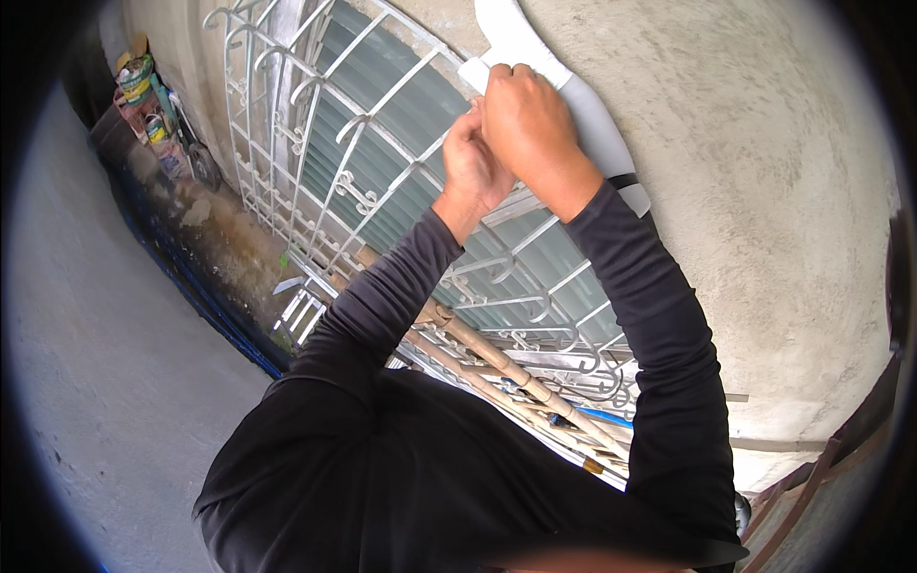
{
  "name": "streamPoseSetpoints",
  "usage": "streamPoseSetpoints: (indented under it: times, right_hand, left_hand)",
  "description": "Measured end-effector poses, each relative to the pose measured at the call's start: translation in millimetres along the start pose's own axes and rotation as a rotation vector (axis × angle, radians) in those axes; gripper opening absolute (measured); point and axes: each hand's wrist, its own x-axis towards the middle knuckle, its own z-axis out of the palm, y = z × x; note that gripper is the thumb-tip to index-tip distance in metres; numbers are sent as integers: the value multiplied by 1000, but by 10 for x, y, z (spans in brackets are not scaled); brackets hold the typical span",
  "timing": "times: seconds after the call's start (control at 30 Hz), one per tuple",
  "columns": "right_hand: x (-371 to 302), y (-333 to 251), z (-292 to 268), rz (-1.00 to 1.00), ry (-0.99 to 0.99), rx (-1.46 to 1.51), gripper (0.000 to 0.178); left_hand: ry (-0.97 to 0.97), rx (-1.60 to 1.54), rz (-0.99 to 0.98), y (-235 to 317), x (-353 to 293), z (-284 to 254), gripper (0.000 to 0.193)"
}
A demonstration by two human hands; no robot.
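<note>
Both of my arms reach up in front of a barred window. My right hand (528, 119) is closed in a fist at the short side stub of a white, curved, pipe-like piece (594, 119) on the wall. A black band crosses its lower part. Just left of it and touching it, my left hand (475, 167) has its fingers curled closed. What either hand pinches is hidden behind the fingers.
White metal window bars (377, 110) with scrolls stand before the louvred panes. Bamboo poles (506, 363) run below. A rough plastered wall (745, 191) is at right, a grey wall (124, 334) at left. Containers and clutter (143, 95) lie far left.
</note>
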Motion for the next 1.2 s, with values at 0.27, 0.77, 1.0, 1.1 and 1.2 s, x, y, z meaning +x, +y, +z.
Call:
streamPoseSetpoints:
  times: [0.27, 0.77, 1.0, 1.1, 1.2]
  right_hand:
    - [-365, -2, -201, -123, -13, 63, 27]
    - [-395, 766, -480, 651, -70, 551, 43]
    - [-384, 717, -472, 693, -41, 497, 41]
    - [-397, 744, -446, 667, 10, 483, 42]
    - [-349, 787, -427, 437, 186, 148, 47]
  left_hand:
    - [288, 389, -24, 76, 256, 135, 39]
    - [428, 488, 38, -75, 564, 544, 53]
    - [180, 650, -87, -34, 689, 670, 65]
    - [88, 499, -108, -30, 713, 630, 53]
    - [-37, 369, -141, -79, 670, 566, 57]
